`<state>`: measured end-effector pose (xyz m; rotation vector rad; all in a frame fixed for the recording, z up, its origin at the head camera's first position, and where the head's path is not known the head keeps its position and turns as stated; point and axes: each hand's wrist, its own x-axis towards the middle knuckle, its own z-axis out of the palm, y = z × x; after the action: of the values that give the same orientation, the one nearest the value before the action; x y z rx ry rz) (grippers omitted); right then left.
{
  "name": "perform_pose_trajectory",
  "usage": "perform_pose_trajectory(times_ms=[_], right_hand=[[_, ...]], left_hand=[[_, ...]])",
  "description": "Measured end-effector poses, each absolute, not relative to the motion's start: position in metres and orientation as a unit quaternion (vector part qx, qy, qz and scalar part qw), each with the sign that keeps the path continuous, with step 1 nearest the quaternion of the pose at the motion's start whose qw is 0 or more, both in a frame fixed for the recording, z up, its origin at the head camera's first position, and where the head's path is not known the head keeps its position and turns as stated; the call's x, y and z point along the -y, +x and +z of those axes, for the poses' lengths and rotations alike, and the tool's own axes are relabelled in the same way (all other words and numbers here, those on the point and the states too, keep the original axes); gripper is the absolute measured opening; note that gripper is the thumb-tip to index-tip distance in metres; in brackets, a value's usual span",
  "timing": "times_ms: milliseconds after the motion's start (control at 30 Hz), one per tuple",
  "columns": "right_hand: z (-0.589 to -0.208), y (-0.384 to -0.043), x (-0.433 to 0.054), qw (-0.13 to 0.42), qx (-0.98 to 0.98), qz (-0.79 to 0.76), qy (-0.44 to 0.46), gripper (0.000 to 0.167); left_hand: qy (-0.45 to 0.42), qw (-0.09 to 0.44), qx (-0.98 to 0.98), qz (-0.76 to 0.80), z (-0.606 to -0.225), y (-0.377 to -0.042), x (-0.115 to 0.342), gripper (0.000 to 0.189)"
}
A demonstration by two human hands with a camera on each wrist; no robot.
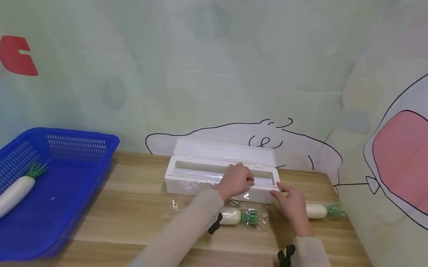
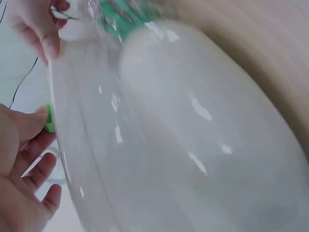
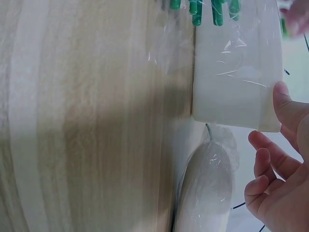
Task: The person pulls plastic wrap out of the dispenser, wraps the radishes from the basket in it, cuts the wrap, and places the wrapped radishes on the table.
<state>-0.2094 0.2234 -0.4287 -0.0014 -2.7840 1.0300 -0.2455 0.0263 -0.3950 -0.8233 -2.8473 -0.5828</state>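
Note:
A long white cling film box (image 1: 182,187) stands at the back of the table, its lid (image 1: 223,152) raised and a roll (image 1: 200,173) inside. My left hand (image 1: 236,180) is over the box's front edge. In the left wrist view its thumb and forefinger pinch a small green slide cutter (image 2: 49,119) on that edge. With thumb and fingers my right hand (image 1: 291,205) grips the box's right end. Clear film hangs down the front, over a white radish (image 1: 230,216) with green stems lying before the box. The left forearm hides part of this radish.
To the right of the box lies another film-wrapped radish (image 1: 316,211), partly behind the right hand. A blue basket (image 1: 87,198) at the left holds one bare radish (image 1: 6,203). A printed cloth (image 1: 223,62) hangs behind the wooden table (image 1: 124,225).

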Motion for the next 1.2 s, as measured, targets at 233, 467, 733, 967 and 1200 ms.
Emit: perform_pose_trajectory(times_ms=[233,467,733,967,1200], right_hand=[[-0.427,-0.204,-0.239,0.093,0.936,0.339,0.0,0.046],[-0.424,-0.199,-0.245,0.09,0.941,0.327,0.0,0.048],[-0.42,-0.199,-0.245,0.072,0.942,0.329,-0.01,0.05],[-0.419,-0.199,-0.236,0.071,0.942,0.327,-0.01,0.049],[-0.415,-0.201,-0.222,0.031,0.943,0.331,-0.016,0.052]], left_hand=[[-0.257,0.072,0.946,-0.186,-0.394,-0.237,0.018,0.014],[-0.24,0.088,0.948,-0.189,-0.397,-0.235,0.08,0.012],[-0.191,0.099,0.963,-0.162,-0.399,-0.233,0.144,0.009],[-0.2,0.108,0.965,-0.131,-0.399,-0.228,0.163,0.012],[-0.167,0.115,0.973,-0.113,-0.395,-0.219,0.182,0.012]])
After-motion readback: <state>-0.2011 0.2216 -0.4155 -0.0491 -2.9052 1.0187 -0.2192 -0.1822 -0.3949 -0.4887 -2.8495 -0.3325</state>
